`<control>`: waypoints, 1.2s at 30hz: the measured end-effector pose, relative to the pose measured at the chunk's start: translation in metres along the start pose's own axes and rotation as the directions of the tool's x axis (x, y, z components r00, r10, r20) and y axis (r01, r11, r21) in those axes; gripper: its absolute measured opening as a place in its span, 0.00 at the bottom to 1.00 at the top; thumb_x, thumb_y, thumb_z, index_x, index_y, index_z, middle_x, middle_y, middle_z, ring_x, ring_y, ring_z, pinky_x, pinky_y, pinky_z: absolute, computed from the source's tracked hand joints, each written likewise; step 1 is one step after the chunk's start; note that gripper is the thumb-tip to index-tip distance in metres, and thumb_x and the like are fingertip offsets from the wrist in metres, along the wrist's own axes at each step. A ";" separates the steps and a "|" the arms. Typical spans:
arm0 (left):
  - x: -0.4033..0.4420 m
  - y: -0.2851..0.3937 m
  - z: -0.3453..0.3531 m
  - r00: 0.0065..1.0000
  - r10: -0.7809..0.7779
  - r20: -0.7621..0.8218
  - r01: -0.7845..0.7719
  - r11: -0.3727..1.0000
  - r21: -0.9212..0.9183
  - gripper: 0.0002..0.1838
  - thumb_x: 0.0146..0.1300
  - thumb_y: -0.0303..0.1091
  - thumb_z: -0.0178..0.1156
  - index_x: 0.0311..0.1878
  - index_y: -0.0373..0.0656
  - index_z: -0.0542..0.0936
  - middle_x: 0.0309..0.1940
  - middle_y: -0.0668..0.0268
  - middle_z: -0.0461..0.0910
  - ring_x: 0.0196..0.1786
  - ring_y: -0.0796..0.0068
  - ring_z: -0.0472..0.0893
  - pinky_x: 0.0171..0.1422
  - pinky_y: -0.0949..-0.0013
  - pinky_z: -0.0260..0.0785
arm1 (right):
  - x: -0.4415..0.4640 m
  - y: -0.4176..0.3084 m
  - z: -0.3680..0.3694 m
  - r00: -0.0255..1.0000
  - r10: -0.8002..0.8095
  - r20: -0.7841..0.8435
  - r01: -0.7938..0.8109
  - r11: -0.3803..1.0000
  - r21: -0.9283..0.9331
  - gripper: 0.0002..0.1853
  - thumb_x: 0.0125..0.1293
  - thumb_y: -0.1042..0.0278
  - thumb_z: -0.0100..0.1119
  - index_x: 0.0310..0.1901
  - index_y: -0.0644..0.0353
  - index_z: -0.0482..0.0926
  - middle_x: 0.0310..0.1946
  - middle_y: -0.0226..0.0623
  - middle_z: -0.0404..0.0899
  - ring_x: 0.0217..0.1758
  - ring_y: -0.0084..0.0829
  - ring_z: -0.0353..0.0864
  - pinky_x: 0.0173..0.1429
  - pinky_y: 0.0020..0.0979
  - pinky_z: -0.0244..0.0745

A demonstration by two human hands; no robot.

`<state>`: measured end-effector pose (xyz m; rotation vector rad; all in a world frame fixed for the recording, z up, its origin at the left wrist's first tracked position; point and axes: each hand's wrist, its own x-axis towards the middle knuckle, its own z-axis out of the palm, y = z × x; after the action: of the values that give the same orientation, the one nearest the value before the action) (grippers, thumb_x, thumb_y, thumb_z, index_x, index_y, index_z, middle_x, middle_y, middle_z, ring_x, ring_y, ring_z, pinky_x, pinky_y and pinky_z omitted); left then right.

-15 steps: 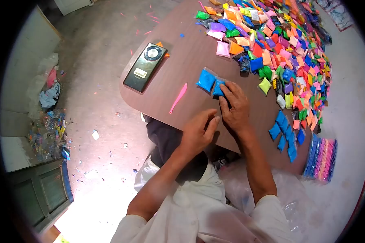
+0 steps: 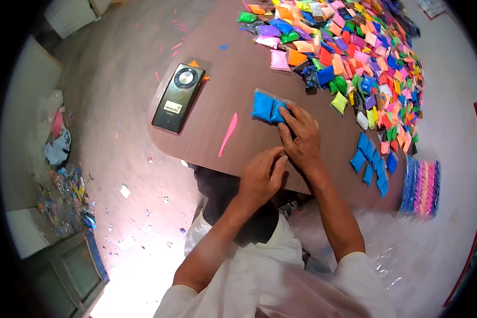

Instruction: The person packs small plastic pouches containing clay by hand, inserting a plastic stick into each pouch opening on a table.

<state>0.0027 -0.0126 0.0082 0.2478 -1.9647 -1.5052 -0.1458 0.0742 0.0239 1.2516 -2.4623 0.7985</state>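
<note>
Two small clear packets with blue filling lie side by side on the brown table, the left blue packet [image 2: 262, 106] uncovered and the right blue packet [image 2: 277, 111] partly under my fingers. My right hand [image 2: 302, 138] is bent over that right packet, its fingertips on the packet's upper right and its thumb along the lower edge. Close below, my left hand [image 2: 261, 176] is closed with thumb and forefinger together near the base of my right hand. Whatever it may hold is too small or hidden. A pink plastic knife-like tool [image 2: 228, 135] lies left of the packets.
A dark phone [image 2: 177, 98] lies near the table's left edge. A big heap of coloured packets [image 2: 350, 58] covers the far right. Several blue packets [image 2: 372, 164] form a group at the right, beside bundled blue and pink sticks [image 2: 421, 188]. Litter [image 2: 63, 196] lies on the floor.
The camera view has shifted slightly. The two blue packets now sit more level and closer together under my right hand. My left hand has come nearer to my right hand.
</note>
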 end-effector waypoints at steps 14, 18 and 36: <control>-0.007 -0.001 0.009 0.997 -0.066 -0.041 0.069 0.995 0.078 0.12 0.76 0.30 0.65 0.57 0.35 0.85 0.42 0.52 0.90 0.43 0.61 0.90 0.49 0.63 0.81 | -0.053 0.004 -0.044 0.964 0.188 -0.189 -0.177 0.981 0.074 0.21 0.64 0.72 0.71 0.59 0.62 0.86 0.62 0.47 0.84 0.64 0.48 0.85 0.68 0.44 0.79; -0.006 -0.004 0.010 1.000 -0.012 -0.013 0.014 0.990 0.142 0.11 0.76 0.30 0.66 0.56 0.36 0.85 0.42 0.54 0.90 0.43 0.63 0.90 0.49 0.63 0.81 | -0.119 0.020 -0.089 0.922 0.228 -0.314 -0.259 0.964 -0.060 0.14 0.62 0.74 0.70 0.51 0.63 0.88 0.57 0.46 0.87 0.57 0.47 0.88 0.62 0.44 0.81; -0.011 0.002 0.012 0.999 -0.040 0.021 0.034 0.971 0.239 0.13 0.77 0.33 0.67 0.56 0.33 0.85 0.44 0.57 0.89 0.44 0.72 0.87 0.51 0.68 0.79 | -0.161 0.081 -0.116 0.892 0.328 -0.311 -0.432 0.821 -0.374 0.24 0.65 0.65 0.72 0.62 0.60 0.85 0.66 0.41 0.83 0.69 0.44 0.81 0.75 0.54 0.68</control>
<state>0.0048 0.0034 0.0040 0.3704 -2.1731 -1.2989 -0.1172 0.2864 0.0153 0.4763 -2.5278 0.4031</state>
